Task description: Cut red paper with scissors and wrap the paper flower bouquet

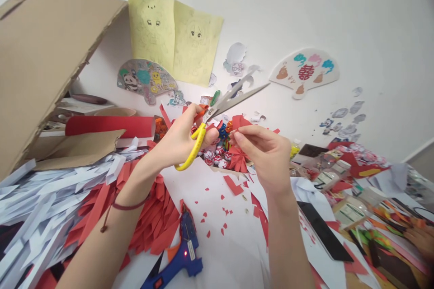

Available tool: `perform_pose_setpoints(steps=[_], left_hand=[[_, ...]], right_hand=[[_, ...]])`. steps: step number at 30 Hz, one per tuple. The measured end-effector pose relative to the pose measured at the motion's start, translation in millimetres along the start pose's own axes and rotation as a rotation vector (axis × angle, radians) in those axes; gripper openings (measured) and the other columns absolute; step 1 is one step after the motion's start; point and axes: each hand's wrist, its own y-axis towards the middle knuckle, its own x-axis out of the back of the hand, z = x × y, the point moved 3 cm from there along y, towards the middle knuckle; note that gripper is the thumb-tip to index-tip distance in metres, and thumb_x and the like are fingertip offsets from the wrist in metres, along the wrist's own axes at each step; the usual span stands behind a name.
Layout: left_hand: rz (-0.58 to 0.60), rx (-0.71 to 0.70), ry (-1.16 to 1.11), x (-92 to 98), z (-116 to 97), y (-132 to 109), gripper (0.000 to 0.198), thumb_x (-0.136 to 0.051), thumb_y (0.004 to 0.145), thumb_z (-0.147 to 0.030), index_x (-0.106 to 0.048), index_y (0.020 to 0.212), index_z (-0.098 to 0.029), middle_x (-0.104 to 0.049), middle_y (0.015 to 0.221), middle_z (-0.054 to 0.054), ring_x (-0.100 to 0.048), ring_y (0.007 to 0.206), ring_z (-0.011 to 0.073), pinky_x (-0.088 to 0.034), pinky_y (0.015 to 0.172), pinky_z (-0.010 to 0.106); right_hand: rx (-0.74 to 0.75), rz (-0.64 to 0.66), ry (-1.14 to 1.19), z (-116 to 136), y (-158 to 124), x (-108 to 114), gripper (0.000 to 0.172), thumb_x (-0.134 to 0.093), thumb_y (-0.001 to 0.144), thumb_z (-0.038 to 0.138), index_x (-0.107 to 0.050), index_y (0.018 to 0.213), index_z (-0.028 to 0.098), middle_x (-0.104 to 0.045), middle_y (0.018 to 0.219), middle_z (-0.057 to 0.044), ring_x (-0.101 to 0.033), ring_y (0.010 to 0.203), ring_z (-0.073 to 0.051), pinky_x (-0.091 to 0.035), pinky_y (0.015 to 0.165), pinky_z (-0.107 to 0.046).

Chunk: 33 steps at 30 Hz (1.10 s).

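Note:
My left hand (185, 137) is closed around a pair of scissors (200, 144) with yellow handles. Their blades are spread apart and point up to the right, the upper one blurred. Just right of them, my right hand (267, 153) pinches a small piece of red paper (240, 122) between thumb and fingers. Below those fingertips is a red paper flower (238, 161), beside red-and-white balls (213, 158). White paper (217, 216) with scattered red clippings lies under my hands. A blue glue gun (186, 246) with a lit red light rests on it, touched by neither hand.
Heaps of white strips (44, 212) and folded red strips (156, 221) lie on the left, below a large cardboard sheet (61, 45). A black phone (323, 230) is at right. Another person's hand (420, 237) shows at the right edge. Drawings (152, 31) hang on the wall.

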Motion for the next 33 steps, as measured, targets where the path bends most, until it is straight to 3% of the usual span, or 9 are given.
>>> perform_pose_setpoints(steps=[7,17,22,33], left_hand=[[0.027,-0.026,0.195,8.7,-1,-1,0.038,-0.059,0.083,-0.051,-0.046,0.098,-0.019,-0.05,0.074,-0.001,-0.044,0.064,0.0126,-0.036,0.058,0.026],[0.125,0.037,0.339,5.9,-8,-1,0.045,-0.065,0.076,-0.053,-0.053,0.101,-0.018,-0.056,0.076,0.0,-0.049,0.066,0.0153,-0.038,0.06,0.026],[0.138,0.008,0.309,0.7,-8,-2,0.038,-0.065,0.077,-0.048,-0.053,0.099,-0.019,-0.06,0.08,0.0,-0.051,0.069,0.0155,-0.038,0.062,0.026],[0.12,0.011,0.334,-1.8,-11,-1,0.034,-0.066,0.077,-0.048,-0.052,0.089,-0.02,-0.059,0.074,-0.001,-0.051,0.065,0.0148,-0.035,0.058,0.025]], right_hand=[[0.053,-0.09,0.0,2,1,5,0.005,-0.075,0.078,0.02,-0.073,0.083,0.021,-0.074,0.077,0.0,-0.071,0.07,-0.013,-0.062,0.069,-0.026],[0.143,-0.108,-0.063,6,2,10,0.007,-0.07,0.082,0.016,-0.073,0.087,0.02,-0.074,0.09,-0.002,-0.071,0.088,-0.015,-0.06,0.086,-0.028],[0.153,-0.07,-0.027,6,2,8,0.01,-0.067,0.084,0.016,-0.072,0.091,0.021,-0.074,0.099,-0.003,-0.07,0.096,-0.017,-0.059,0.092,-0.033],[0.154,-0.091,-0.091,6,1,8,0.004,-0.067,0.084,0.021,-0.07,0.087,0.02,-0.071,0.094,-0.004,-0.069,0.092,-0.019,-0.058,0.088,-0.035]])
